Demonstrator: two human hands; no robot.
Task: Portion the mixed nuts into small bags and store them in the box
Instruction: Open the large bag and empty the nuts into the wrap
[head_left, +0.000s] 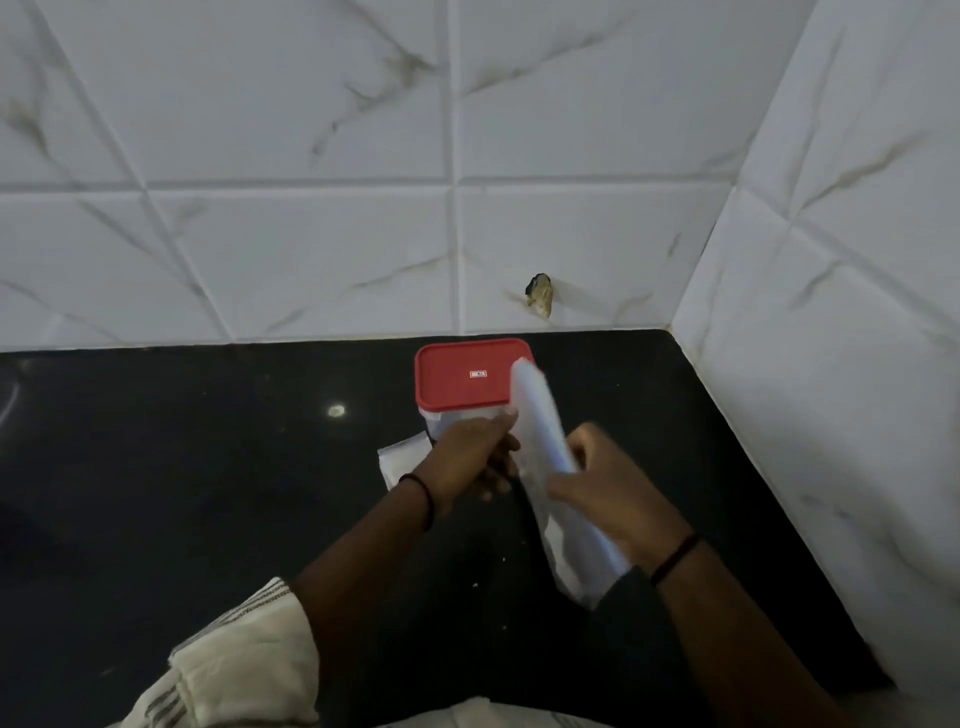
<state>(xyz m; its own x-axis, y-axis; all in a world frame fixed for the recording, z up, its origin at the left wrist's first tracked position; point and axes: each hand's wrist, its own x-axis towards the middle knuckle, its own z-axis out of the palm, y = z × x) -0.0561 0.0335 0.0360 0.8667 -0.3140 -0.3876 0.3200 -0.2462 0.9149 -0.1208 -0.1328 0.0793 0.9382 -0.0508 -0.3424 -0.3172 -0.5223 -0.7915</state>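
A clear plastic box with a red lid (467, 375) stands on the black counter near the back wall, its lid on. In front of it both hands hold a blurred stack of pale, translucent small bags (545, 447). My left hand (475, 457) pinches the stack's left edge, fingers curled. My right hand (608, 499) grips the lower part of the stack from the right. More flat bags (402, 457) lie on the counter under my left wrist. No nuts are visible.
The black counter (208, 493) ends at white marble-look tiled walls behind and to the right, forming a corner. A chipped hole (540, 294) marks the back wall. A light spot reflects on the counter at the left of the box.
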